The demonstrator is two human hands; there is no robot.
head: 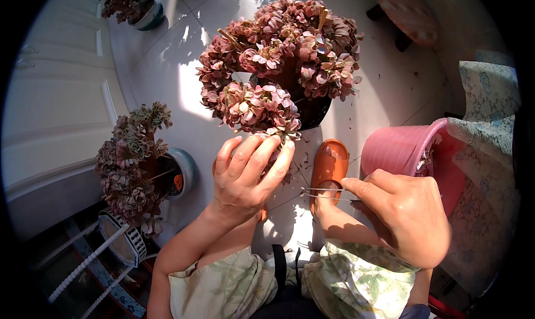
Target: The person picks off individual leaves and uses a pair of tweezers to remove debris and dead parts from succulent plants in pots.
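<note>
A large potted succulent [280, 43] with dense pinkish rosettes stands on the floor before me, in a dark pot [314, 112]. At its near side, the fingers of my left hand [246, 176] curl over a low-hanging rosette cluster [257, 105] and grip its lower edge. My left thumb is mostly hidden. Metal tweezers [324, 194] are pinched in my right hand [397, 214], their slightly parted tips pointing left over my foot. The tips are apart from the plant.
A pink bucket [393, 149] lies tilted on the right, with dry bits inside and lace-patterned cloth [480, 160] beside it. On the left stands a smaller succulent [133, 164] in a pale pot [184, 172]. Another pot [150, 15] is at upper left, and a stool [407, 13] at upper right.
</note>
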